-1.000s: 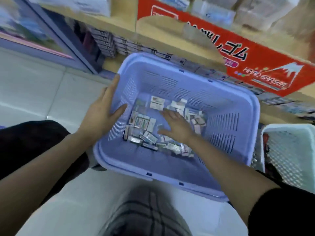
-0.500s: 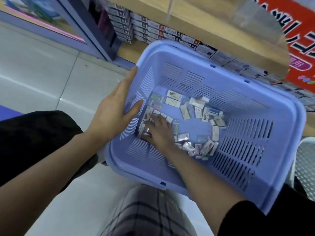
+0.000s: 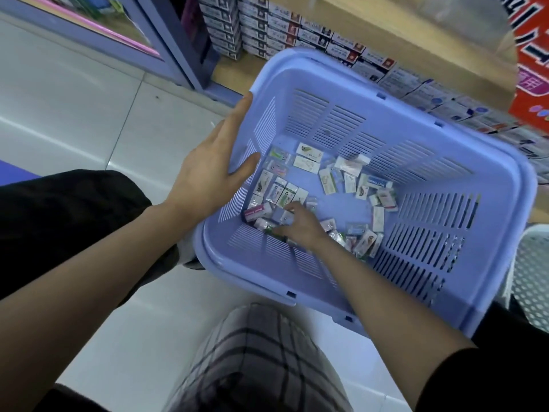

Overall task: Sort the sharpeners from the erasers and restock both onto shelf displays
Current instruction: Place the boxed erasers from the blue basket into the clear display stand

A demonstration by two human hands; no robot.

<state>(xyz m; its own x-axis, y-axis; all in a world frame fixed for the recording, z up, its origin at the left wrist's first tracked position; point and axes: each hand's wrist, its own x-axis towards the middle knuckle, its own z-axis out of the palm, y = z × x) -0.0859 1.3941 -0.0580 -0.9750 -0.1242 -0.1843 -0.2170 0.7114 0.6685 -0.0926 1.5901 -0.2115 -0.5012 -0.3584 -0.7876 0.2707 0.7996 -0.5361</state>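
Sliding from the middle of the pile a second ago, the right hand (image 3: 300, 226) is now working in the near-left corner of the basket. Nearest, one plaid-clad knee (image 3: 258, 361) is showing between two bare forearms. The hand's fingers are curling over a cluster of small wrapped packets (image 3: 326, 179); whether they are pinching one I cannot tell. Roughly thirty flat, rectangular, glossy packets are lying in a loose ring on the floor of one lavender plastic basket (image 3: 416, 295) with slotted walls, a pink eraser pack (image 3: 258, 212) among them. The left hand (image 3: 214, 171) is still resting flat on the left wall, fingers straight, thumb inside. One white perforated basket (image 3: 531, 278) is standing right. Beyond, stacked cardboard boxes (image 3: 267, 25) are filling a wooden shelf (image 3: 395, 28).
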